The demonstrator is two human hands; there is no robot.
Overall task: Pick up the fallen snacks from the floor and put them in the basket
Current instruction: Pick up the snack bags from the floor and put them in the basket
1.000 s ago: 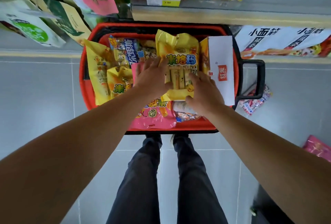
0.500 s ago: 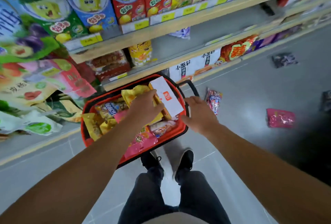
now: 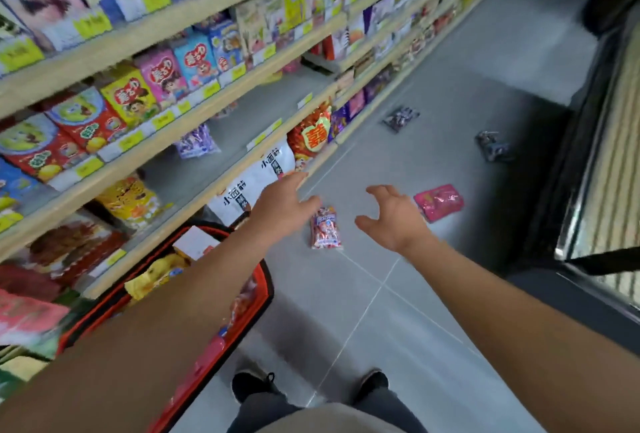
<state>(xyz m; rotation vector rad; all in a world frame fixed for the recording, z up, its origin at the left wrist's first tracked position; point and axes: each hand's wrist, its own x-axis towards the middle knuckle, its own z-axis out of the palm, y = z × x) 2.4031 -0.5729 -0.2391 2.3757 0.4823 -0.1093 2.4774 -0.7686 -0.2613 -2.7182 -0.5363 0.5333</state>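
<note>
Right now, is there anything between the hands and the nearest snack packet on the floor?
Nothing visible. The red-and-white packet lies on bare floor between the open left hand and open right hand. The pink packet lies beyond the right hand, apart from it.

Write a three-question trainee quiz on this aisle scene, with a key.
1. How many snack packets lie on the floor?
2. True or false: the right hand already grips the pink packet.
3. Which packet lies nearest the left hand? A) red-and-white packet B) a dark packet

Key: 1. Four: the red-and-white, the pink, and two dark ones. 2. False; both hands are open and empty. 3. A. The basket sits by the shelf.
</note>
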